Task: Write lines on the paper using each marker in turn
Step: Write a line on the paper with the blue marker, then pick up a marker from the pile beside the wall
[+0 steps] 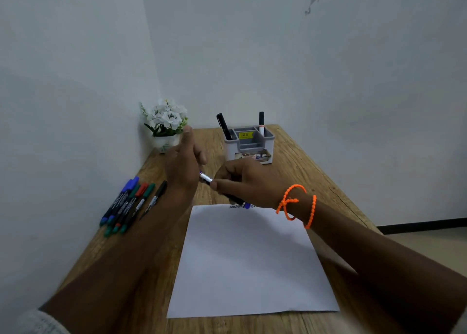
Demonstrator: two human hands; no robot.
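My right hand [249, 182], with an orange bead bracelet on the wrist, grips a dark marker [228, 194] above the far edge of the white paper [247, 263]. The marker slants from a silvery end near my left hand down to a blue end by the paper's top edge. My left hand [183, 164] is raised just left of that silvery end, forefinger and thumb spread. Its palm side is hidden, so I cannot tell whether it holds a cap. A small scribble [235, 206] shows at the paper's top edge.
Several capped markers [126, 204] in blue, green, red and black lie side by side on the wooden table [298, 161] at the left. A grey desk organizer [249, 144] with two markers stands at the back. A white flower pot [165, 129] sits in the corner.
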